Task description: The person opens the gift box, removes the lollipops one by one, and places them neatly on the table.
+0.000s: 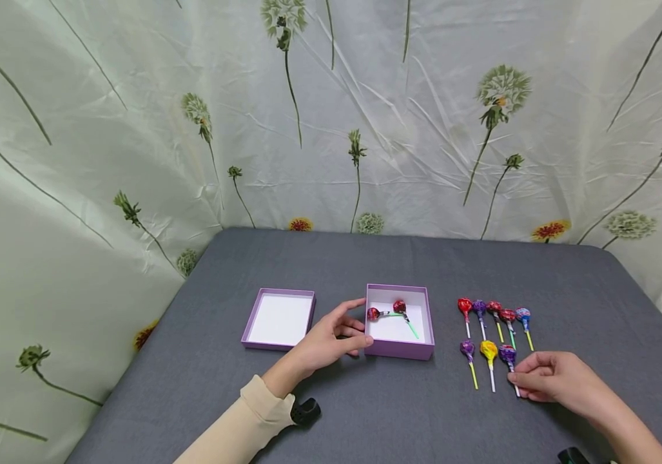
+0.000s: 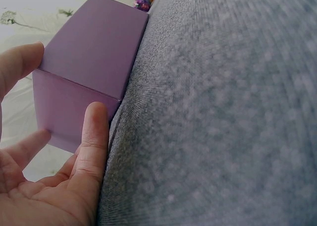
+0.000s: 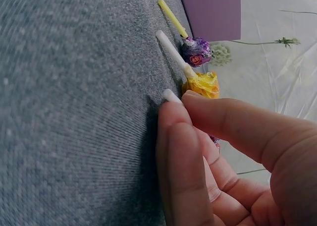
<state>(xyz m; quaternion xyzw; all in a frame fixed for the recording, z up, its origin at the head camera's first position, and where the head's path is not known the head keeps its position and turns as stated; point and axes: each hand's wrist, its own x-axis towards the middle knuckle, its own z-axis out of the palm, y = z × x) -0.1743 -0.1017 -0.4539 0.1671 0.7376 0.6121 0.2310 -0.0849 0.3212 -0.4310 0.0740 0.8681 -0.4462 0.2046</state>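
Observation:
My right hand (image 1: 557,380) pinches the white stick of a purple-wrapped lollipop (image 1: 507,353) between thumb and fingers. In the right wrist view the stick's white end pokes out at the fingertips, and the hand hides most of this lollipop. My left hand (image 1: 325,338) rests against the left side of a purple box (image 1: 399,349), thumb at the front corner, index finger at the rim. Inside the box, which has a white interior, lie two red-wrapped lollipops (image 1: 399,306) with green sticks. The left wrist view shows the fingertips touching the box's purple wall (image 2: 94,47).
Left of the box lies its purple-edged lid (image 1: 278,319), white inside up. A yellow lollipop (image 1: 488,350) and a purple lollipop (image 1: 467,348) lie left of the right hand. Behind them is a row of several lollipops (image 1: 494,307). A floral curtain (image 1: 423,129) hangs behind the grey table (image 1: 389,412).

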